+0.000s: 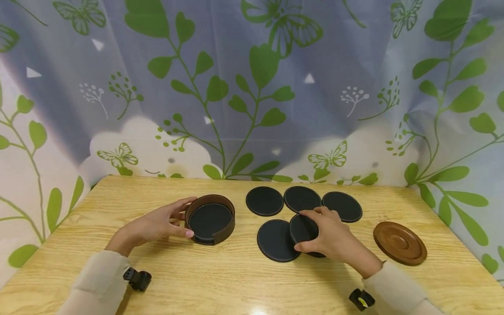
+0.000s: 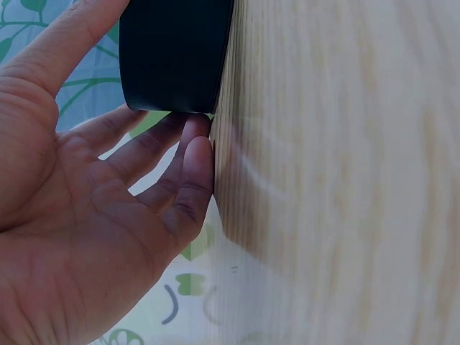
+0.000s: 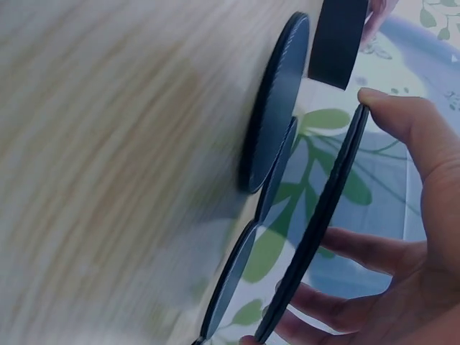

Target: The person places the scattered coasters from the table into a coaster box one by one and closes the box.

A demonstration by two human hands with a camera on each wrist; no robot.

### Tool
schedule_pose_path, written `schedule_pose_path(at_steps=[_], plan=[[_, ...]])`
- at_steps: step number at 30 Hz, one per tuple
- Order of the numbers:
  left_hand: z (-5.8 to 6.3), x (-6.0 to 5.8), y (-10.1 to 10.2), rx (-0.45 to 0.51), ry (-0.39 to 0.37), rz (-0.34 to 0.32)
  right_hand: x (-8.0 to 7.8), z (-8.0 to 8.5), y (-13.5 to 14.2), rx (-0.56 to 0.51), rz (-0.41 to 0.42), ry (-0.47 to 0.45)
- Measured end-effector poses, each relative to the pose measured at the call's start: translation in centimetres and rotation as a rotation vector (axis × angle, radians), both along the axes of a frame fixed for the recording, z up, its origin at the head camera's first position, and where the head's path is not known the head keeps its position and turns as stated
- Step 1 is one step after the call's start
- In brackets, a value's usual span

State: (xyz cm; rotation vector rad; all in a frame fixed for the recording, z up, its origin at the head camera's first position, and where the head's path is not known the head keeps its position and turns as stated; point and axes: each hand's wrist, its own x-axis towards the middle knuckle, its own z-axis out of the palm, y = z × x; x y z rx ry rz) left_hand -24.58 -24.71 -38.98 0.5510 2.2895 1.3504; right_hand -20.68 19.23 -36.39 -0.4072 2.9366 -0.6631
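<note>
My left hand holds a round brown coaster holder on the table, thumb at its near left side and fingers round the far left. Inside it lies a black coaster. My right hand grips a round black coaster by its edges, between thumb and fingers, tilted and raised off the table. Its edge shows a double line; whether it is one coaster or two I cannot tell. Partly beneath it in the head view lies another black coaster with pale stitching.
Behind my right hand, a left coaster, a middle coaster and a right coaster lie in a row. A brown wooden disc rests at the right. A leaf-patterned curtain hangs behind the table.
</note>
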Motion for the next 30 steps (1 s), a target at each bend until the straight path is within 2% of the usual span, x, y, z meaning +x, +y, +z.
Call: schedule_pose_path(at_steps=[7,14,30], plan=[[0.0,-0.1,0.1,-0.004,-0.002,0.001,0.0,0.6,-2.1,-0.046,0.017,-0.001],[0.0,-0.1,0.0,-0.005,-0.006,-0.005,-0.4,1.2,-4.9,-0.037,0.025,0.018],[-0.1,-0.2,-0.1,-0.003,-0.016,-0.002,-1.3,1.6,-11.0,-0.086,0.061,0.014]])
